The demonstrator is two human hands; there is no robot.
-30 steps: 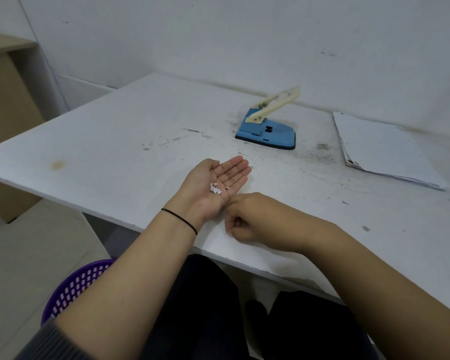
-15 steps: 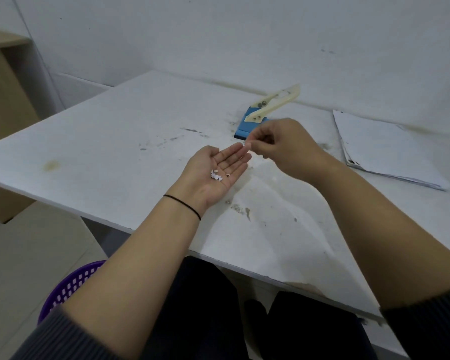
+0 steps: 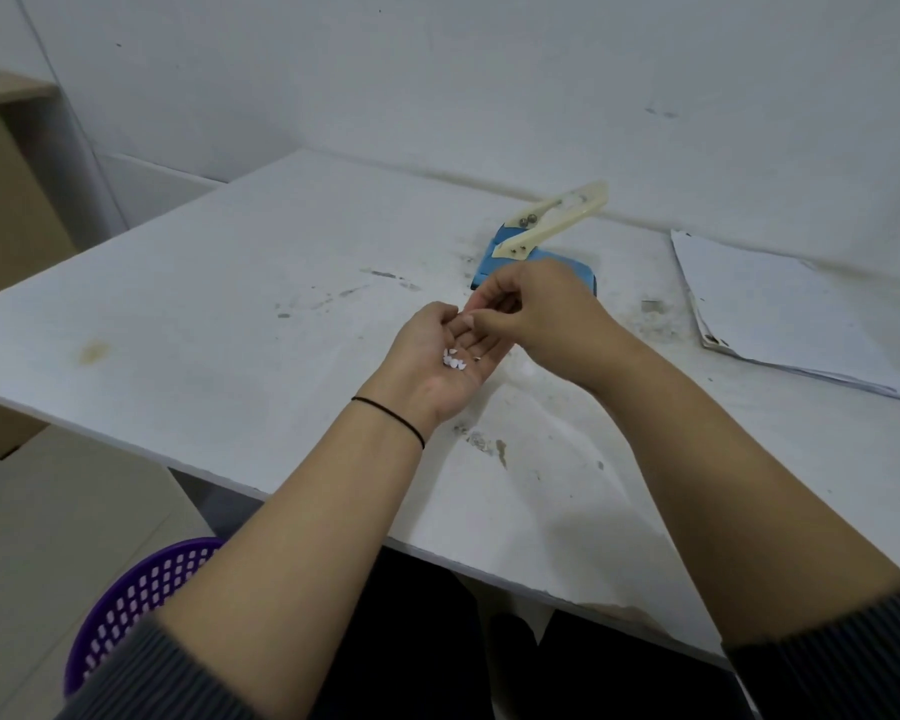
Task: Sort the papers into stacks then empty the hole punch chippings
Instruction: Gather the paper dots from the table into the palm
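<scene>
While the left hand (image 3: pixel 445 356) is lying palm up over the table (image 3: pixel 219 304), fingers straight and relaxed, it is carrying a small pile of white paper chippings (image 3: pixel 453 362) in the palm. The right hand (image 3: pixel 536 317) is hovering just above the left fingertips, fingers curled with thumb and forefinger pinched together; whether they are pinching a chipping I cannot tell. The blue hole punch (image 3: pixel 536 241) is sitting on the table just behind the right hand, cream lever tilted up. A stack of papers (image 3: pixel 780 309) is lying at the right, apart from the punch. A purple basket (image 3: pixel 141 595) is standing on the floor below the left forearm.
</scene>
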